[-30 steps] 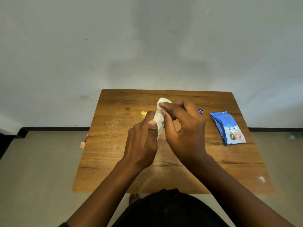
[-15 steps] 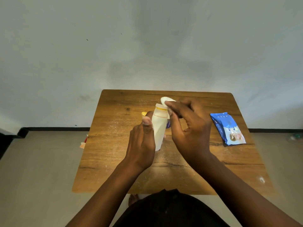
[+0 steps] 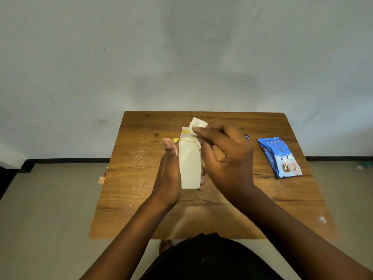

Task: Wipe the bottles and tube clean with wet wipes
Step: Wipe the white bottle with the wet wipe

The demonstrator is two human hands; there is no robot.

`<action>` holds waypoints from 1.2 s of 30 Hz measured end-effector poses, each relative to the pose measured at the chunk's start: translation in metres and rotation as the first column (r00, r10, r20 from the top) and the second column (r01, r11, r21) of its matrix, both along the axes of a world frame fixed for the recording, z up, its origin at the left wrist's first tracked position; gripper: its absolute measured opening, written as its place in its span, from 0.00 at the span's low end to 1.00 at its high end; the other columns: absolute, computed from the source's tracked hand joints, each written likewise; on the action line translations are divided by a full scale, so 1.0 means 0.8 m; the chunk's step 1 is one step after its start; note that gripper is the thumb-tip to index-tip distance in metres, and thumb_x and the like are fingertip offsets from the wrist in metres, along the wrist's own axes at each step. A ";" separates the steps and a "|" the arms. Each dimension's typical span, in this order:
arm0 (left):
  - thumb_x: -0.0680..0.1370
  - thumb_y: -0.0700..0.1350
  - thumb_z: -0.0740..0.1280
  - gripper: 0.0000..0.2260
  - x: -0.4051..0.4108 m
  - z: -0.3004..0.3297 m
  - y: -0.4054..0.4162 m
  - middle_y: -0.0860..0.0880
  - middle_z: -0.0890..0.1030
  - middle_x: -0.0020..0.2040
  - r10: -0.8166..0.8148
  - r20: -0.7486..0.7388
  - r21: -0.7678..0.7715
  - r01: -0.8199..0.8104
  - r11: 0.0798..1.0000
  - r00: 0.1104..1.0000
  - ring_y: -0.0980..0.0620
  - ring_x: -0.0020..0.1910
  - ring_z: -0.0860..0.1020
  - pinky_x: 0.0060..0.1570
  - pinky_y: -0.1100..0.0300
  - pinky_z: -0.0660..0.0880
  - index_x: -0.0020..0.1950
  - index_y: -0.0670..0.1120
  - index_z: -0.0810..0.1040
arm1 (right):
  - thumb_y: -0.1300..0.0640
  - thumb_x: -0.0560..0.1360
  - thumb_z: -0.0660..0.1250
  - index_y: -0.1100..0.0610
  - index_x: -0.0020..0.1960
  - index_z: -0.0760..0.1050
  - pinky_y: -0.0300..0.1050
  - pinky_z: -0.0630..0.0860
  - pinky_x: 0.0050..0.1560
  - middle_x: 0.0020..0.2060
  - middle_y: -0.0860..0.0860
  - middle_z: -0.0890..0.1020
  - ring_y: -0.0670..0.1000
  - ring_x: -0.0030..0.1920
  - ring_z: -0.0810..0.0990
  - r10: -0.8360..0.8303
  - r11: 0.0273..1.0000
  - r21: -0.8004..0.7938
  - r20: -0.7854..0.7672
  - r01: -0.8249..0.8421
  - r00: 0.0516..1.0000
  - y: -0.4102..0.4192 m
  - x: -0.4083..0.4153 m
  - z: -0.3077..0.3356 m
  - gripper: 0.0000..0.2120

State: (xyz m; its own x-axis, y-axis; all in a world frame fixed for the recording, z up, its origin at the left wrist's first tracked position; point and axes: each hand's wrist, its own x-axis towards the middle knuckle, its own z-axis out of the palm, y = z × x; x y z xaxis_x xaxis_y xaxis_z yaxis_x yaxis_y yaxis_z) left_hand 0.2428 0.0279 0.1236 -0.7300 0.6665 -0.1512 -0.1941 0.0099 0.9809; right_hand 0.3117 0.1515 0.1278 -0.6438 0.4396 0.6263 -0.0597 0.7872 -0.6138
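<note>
My left hand (image 3: pixel 169 170) grips a white bottle (image 3: pixel 189 164) upright above the middle of the wooden table (image 3: pixel 141 178), thumb on its left side and fingers behind it. My right hand (image 3: pixel 226 158) pinches a white wet wipe (image 3: pixel 197 124) against the bottle's cap and right shoulder. The cap has a thin yellow band. A small yellow item (image 3: pixel 176 140) peeks out behind my left thumb. A dark blue object (image 3: pixel 246 136) shows just past my right hand, mostly hidden.
A blue pack of wet wipes (image 3: pixel 280 157) lies flat on the table's right side. The table stands against a pale wall, with grey floor on both sides. A small orange scrap (image 3: pixel 101 179) sits by the table's left edge.
The bottle, first covered by wipe and hands, now shows its full body. My right hand has shifted the wipe up onto the cap. My left hand keeps its hold.
</note>
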 end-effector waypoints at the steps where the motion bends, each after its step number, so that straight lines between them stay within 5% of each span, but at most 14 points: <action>1: 0.71 0.80 0.48 0.32 0.000 0.001 0.001 0.41 0.86 0.46 0.016 0.002 -0.002 -0.016 1.000 1.000 0.42 0.41 0.86 0.37 0.48 0.84 0.51 0.61 0.82 | 0.56 0.79 0.68 0.61 0.61 0.85 0.42 0.80 0.47 0.53 0.57 0.84 0.52 0.52 0.82 -0.012 1.000 0.000 0.001 0.012 1.000 0.003 -0.004 0.004 0.15; 4: 0.75 0.71 0.46 0.28 -0.006 0.004 0.002 0.49 0.87 0.46 0.112 0.015 0.007 -0.112 0.994 0.994 0.50 0.45 0.87 0.40 0.54 0.84 0.55 0.58 0.80 | 0.65 0.77 0.73 0.62 0.57 0.85 0.43 0.78 0.47 0.51 0.57 0.83 0.52 0.52 0.81 0.043 0.997 0.058 0.018 -0.044 0.999 -0.009 0.004 -0.001 0.10; 8: 0.71 0.71 0.48 0.30 -0.017 -0.002 -0.006 0.55 0.87 0.50 0.173 0.050 0.002 -0.173 0.985 0.984 0.55 0.49 0.86 0.44 0.62 0.82 0.60 0.57 0.77 | 0.70 0.74 0.74 0.60 0.56 0.86 0.38 0.74 0.49 0.50 0.54 0.83 0.51 0.51 0.80 0.172 0.978 0.098 0.114 -0.183 0.978 -0.034 0.032 -0.024 0.13; 11: 0.73 0.73 0.51 0.35 -0.018 -0.005 -0.008 0.49 0.87 0.52 0.143 0.040 -0.041 -0.142 0.989 0.989 0.50 0.51 0.86 0.46 0.56 0.83 0.63 0.51 0.79 | 0.71 0.74 0.73 0.60 0.56 0.86 0.40 0.75 0.48 0.50 0.55 0.83 0.51 0.51 0.80 0.165 0.982 0.077 0.097 -0.172 0.982 -0.030 0.029 -0.024 0.13; 14: 0.80 0.64 0.51 0.26 -0.013 -0.001 -0.009 0.45 0.86 0.42 0.094 0.044 -0.036 -0.092 0.995 0.995 0.45 0.38 0.86 0.34 0.53 0.82 0.56 0.48 0.81 | 0.69 0.76 0.71 0.61 0.56 0.86 0.42 0.78 0.46 0.50 0.56 0.83 0.52 0.50 0.81 0.059 0.998 -0.009 0.006 -0.059 0.998 -0.013 0.009 -0.008 0.11; 17: 0.83 0.62 0.50 0.27 -0.013 0.000 -0.010 0.36 0.83 0.41 0.045 0.079 -0.004 -0.044 0.999 0.996 0.38 0.34 0.83 0.34 0.48 0.82 0.60 0.43 0.78 | 0.65 0.77 0.70 0.61 0.57 0.86 0.39 0.78 0.47 0.51 0.56 0.83 0.51 0.52 0.81 0.008 0.999 -0.046 -0.007 -0.009 1.000 0.001 -0.004 0.004 0.10; 19: 0.80 0.64 0.52 0.26 -0.016 0.003 -0.008 0.41 0.86 0.43 0.074 0.044 -0.020 -0.073 0.997 0.996 0.40 0.38 0.85 0.36 0.49 0.83 0.60 0.47 0.78 | 0.64 0.78 0.69 0.61 0.57 0.86 0.38 0.77 0.47 0.52 0.56 0.83 0.51 0.52 0.80 0.028 0.999 -0.035 0.011 -0.028 1.000 -0.003 -0.003 0.003 0.10; 23: 0.80 0.62 0.50 0.20 -0.019 -0.001 -0.005 0.62 0.86 0.42 0.114 -0.036 -0.093 -0.116 0.989 0.993 0.60 0.44 0.85 0.41 0.64 0.82 0.56 0.55 0.77 | 0.68 0.75 0.72 0.60 0.55 0.86 0.32 0.71 0.48 0.50 0.55 0.82 0.49 0.51 0.78 0.100 0.993 0.044 0.117 -0.106 0.988 -0.031 0.019 -0.017 0.11; 25: 0.77 0.65 0.51 0.22 -0.019 -0.005 -0.004 0.60 0.87 0.45 0.134 -0.028 -0.125 -0.136 0.983 0.991 0.59 0.49 0.85 0.46 0.64 0.82 0.57 0.56 0.77 | 0.69 0.74 0.73 0.59 0.55 0.86 0.33 0.70 0.49 0.49 0.55 0.82 0.49 0.50 0.78 0.107 0.987 0.102 0.163 -0.124 0.981 -0.038 0.026 -0.024 0.12; 27: 0.76 0.66 0.52 0.24 -0.013 -0.004 -0.005 0.54 0.87 0.48 0.159 0.024 -0.120 -0.155 0.981 0.987 0.51 0.51 0.86 0.46 0.58 0.83 0.58 0.55 0.79 | 0.70 0.74 0.72 0.60 0.56 0.86 0.37 0.73 0.46 0.49 0.56 0.82 0.51 0.49 0.79 0.079 0.991 0.093 0.142 -0.093 0.987 -0.032 0.021 -0.020 0.12; 31: 0.81 0.67 0.51 0.30 0.000 0.001 -0.010 0.35 0.81 0.41 0.004 0.278 0.061 -0.022 0.998 0.961 0.38 0.34 0.81 0.35 0.50 0.80 0.57 0.47 0.83 | 0.68 0.77 0.71 0.61 0.57 0.85 0.40 0.78 0.46 0.51 0.56 0.83 0.50 0.50 0.81 -0.002 0.999 -0.043 0.017 0.003 1.000 -0.006 0.003 0.002 0.11; 36: 0.81 0.69 0.50 0.32 -0.009 -0.001 -0.016 0.38 0.77 0.37 -0.146 0.511 0.277 -0.001 0.961 0.847 0.42 0.29 0.78 0.29 0.55 0.77 0.56 0.45 0.83 | 0.71 0.75 0.72 0.61 0.54 0.84 0.40 0.78 0.46 0.51 0.54 0.83 0.48 0.51 0.80 0.130 0.990 -0.064 0.022 -0.128 0.991 -0.018 0.015 0.003 0.11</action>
State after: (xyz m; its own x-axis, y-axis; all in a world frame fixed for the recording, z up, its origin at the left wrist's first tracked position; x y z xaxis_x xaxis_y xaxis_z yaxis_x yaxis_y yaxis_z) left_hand 0.2356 0.0151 0.1227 -0.5389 0.7827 -0.3115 -0.6854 -0.1924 0.7023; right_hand 0.3236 0.1372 0.1303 -0.7135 0.3894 0.5825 -0.1412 0.7344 -0.6638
